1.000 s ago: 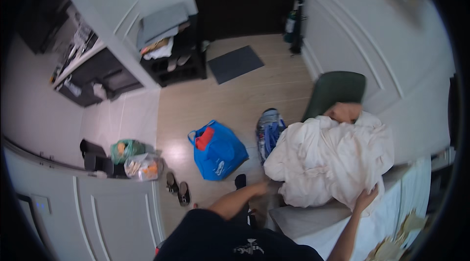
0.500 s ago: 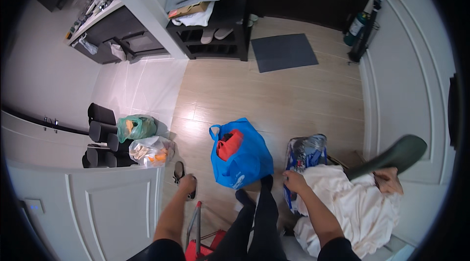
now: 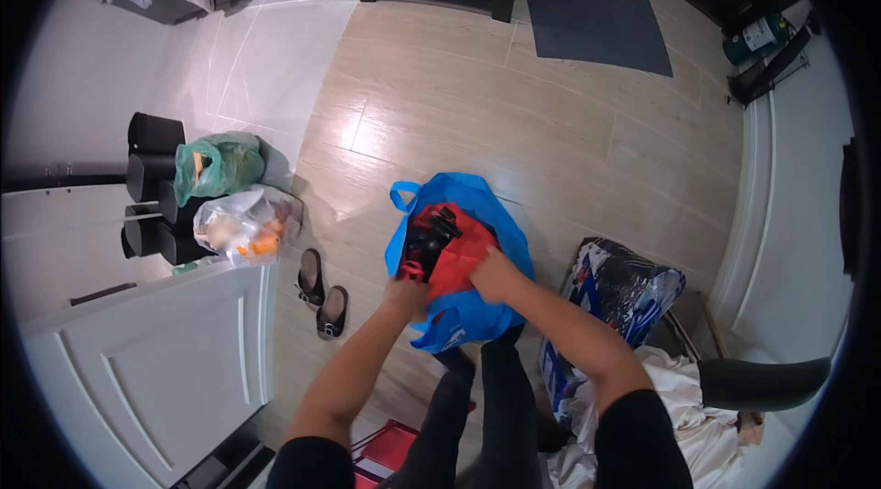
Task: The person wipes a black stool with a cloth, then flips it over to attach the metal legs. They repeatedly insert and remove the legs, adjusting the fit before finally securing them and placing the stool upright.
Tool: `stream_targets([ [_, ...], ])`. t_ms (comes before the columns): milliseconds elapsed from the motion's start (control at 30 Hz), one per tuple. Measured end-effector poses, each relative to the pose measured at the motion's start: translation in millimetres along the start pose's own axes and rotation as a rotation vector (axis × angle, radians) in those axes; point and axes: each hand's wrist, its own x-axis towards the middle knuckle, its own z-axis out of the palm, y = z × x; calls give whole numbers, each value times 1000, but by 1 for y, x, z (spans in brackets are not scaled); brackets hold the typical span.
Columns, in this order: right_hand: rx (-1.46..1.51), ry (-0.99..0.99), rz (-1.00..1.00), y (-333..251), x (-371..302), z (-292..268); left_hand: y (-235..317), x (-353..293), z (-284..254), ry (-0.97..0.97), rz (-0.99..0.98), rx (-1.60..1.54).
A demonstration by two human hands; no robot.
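A large blue tote bag (image 3: 500, 214) stands on the floor in front of my feet, with its mouth spread wide. Inside it sits a red bag (image 3: 463, 255), its top parted to show black objects (image 3: 431, 239) whose kind I cannot make out. My left hand (image 3: 408, 294) is closed on the near left edge of the red bag. At the red bag's right edge, my right hand (image 3: 497, 278) grips the fabric. Some fingers of both hands are hidden by the cloth and slightly blurred.
Two dark slippers (image 3: 332, 312) lie left of the tote. Green (image 3: 220, 168) and clear (image 3: 248, 223) plastic bags rest beside black boxes (image 3: 151, 175). At right are a shiny wrapped package (image 3: 624, 283) and cream cloth (image 3: 674, 383). A grey mat (image 3: 596, 26) lies farther off.
Both hands have moved inward from either side of the tote to the red bag inside it. The red bag's top has been spread, showing more black contents. The view has tilted down.
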Motion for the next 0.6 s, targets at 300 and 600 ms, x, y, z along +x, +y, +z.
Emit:
stream_targets([
  [300,367,170,-21,-47,-83,44,43,-54,136,99,120,-120],
  [600,261,-36,51,-93,-51,46,59,-85,204,355,-99,-928],
])
